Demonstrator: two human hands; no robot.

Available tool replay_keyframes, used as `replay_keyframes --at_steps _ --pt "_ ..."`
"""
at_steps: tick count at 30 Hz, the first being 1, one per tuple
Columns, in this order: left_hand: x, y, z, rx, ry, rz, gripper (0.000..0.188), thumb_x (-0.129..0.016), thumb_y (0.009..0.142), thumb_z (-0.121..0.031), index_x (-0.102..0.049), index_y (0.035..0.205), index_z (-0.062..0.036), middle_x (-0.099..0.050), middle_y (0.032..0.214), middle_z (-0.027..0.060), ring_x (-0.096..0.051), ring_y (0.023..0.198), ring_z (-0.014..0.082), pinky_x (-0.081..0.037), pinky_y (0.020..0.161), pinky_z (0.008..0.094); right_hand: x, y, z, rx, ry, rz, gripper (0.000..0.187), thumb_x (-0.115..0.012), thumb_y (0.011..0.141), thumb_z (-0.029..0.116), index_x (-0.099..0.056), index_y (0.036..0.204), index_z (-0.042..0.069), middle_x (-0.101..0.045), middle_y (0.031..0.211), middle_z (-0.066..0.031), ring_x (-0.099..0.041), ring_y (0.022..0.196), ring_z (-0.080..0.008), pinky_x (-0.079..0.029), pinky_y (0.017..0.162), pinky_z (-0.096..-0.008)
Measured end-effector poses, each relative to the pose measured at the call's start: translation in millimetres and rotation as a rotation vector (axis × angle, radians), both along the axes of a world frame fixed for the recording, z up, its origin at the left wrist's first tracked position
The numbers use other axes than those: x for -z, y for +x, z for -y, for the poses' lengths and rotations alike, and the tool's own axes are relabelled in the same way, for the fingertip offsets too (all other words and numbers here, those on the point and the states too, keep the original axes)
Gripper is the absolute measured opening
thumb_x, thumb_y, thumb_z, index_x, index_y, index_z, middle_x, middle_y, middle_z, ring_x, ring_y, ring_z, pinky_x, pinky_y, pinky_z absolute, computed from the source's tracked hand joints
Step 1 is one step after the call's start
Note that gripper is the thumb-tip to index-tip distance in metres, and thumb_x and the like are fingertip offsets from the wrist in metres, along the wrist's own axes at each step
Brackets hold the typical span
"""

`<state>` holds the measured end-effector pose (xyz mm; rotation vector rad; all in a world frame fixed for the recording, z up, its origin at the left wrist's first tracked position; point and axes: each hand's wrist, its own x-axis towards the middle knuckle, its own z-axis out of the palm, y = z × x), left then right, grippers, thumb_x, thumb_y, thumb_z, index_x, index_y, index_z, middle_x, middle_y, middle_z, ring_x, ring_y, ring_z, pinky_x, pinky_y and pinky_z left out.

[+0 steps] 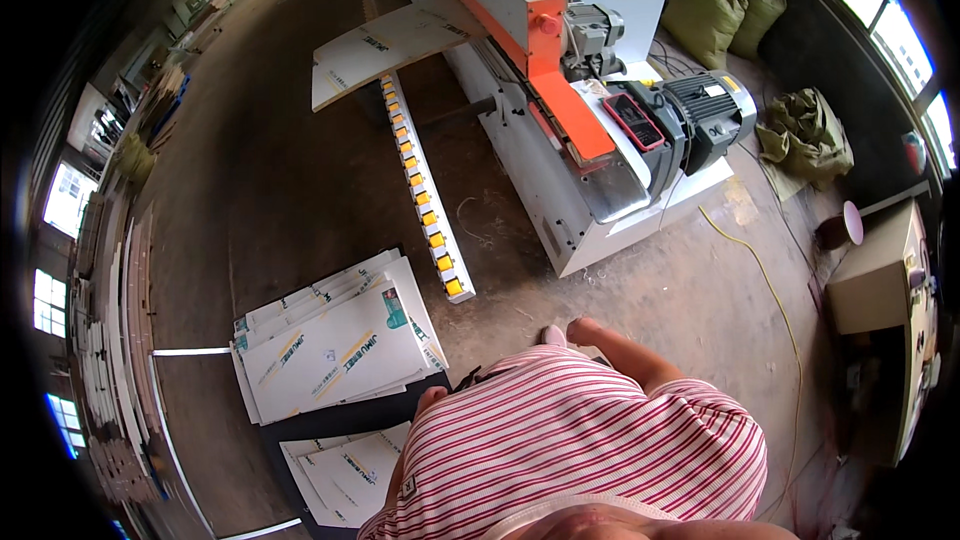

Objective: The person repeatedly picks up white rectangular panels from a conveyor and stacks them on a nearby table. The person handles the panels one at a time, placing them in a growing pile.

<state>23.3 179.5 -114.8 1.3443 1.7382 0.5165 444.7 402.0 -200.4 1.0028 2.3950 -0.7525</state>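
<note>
My right hand (584, 331) hangs in front of my striped shirt, low beside a pale shoe. Its fingers are too small and foreshortened to read. My left hand (431, 398) shows only in part at the left edge of the shirt, with its fingers hidden. Closest to it is a stack of white film-covered panels (330, 355), lying unevenly on a dark base. A smaller pile of similar panels (350, 475) lies nearer my left side. One more panel (400, 45) rests on the machine's far side, reaching over a rail of yellow rollers (423, 198).
A long machine with an orange cover (570, 115) stands ahead, with a grey motor (708, 110) and a red-edged control screen (634, 122). A yellow cable (765, 270) crosses the floor at right. Sacks (705, 5) and a cabinet (870, 275) line the right wall.
</note>
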Motion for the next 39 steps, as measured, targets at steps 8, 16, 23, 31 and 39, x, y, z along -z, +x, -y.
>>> replay_keyframes --at_steps 8,16,23,31,39 --pt "25.2 -22.3 -16.7 -0.131 -0.233 0.030 0.027 -0.062 0.077 -0.027 -0.059 0.085 -0.0016 -0.061 0.071 0.0109 -0.059 0.067 0.0156 -0.047 0.062 0.0286 32.4 1.2 10.5 -0.115 0.105 -0.029 0.021 -0.050 0.070 0.023 -0.066 0.070 0.009 -0.064 0.070 -0.0081 -0.061 0.063 -0.0256 -0.049 0.057 -0.0372" --pt "0.8 -2.7 -19.5 -0.159 -0.163 0.031 0.032 -0.051 0.085 -0.029 -0.058 0.092 0.0014 -0.064 0.078 0.0122 -0.063 0.072 0.0179 -0.050 0.065 0.0290 11.5 6.0 8.5 0.093 -0.068 -0.013 0.022 -0.050 0.074 0.024 -0.065 0.078 0.009 -0.065 0.079 -0.0067 -0.064 0.063 -0.0192 -0.050 0.060 -0.0327" --pt "-21.2 10.5 -30.2 -0.314 -0.205 0.250 0.030 -0.049 0.089 -0.027 -0.054 0.096 0.0019 -0.062 0.078 0.0109 -0.061 0.065 0.0165 -0.050 0.057 0.0287 14.5 15.2 12.5 0.194 -0.129 -0.049 0.019 -0.053 0.073 0.023 -0.066 0.081 0.013 -0.064 0.077 -0.0038 -0.063 0.062 -0.0162 -0.050 0.061 -0.0304" --pt "-44.6 -3.2 -97.0 -0.610 -0.223 0.598 0.035 -0.044 0.091 -0.034 -0.050 0.106 -0.0026 -0.063 0.097 0.0106 -0.062 0.084 0.0182 -0.048 0.069 0.0264 60.8 53.2 28.8 0.091 -0.100 -0.251 0.010 -0.060 0.069 0.015 -0.065 0.075 0.008 -0.064 0.076 -0.0032 -0.063 0.064 -0.0157 -0.051 0.056 -0.0289" --pt "-87.3 -47.7 -177.6 -0.802 0.099 1.064 0.040 -0.052 0.088 -0.038 -0.050 0.110 -0.0041 -0.059 0.106 0.0120 -0.057 0.097 0.0226 -0.043 0.084 0.0357 -6.4 49.3 39.8 0.516 -0.243 -0.287 0.009 -0.058 0.070 0.012 -0.065 0.071 0.006 -0.064 0.068 -0.0035 -0.063 0.059 -0.0137 -0.051 0.056 -0.0259"
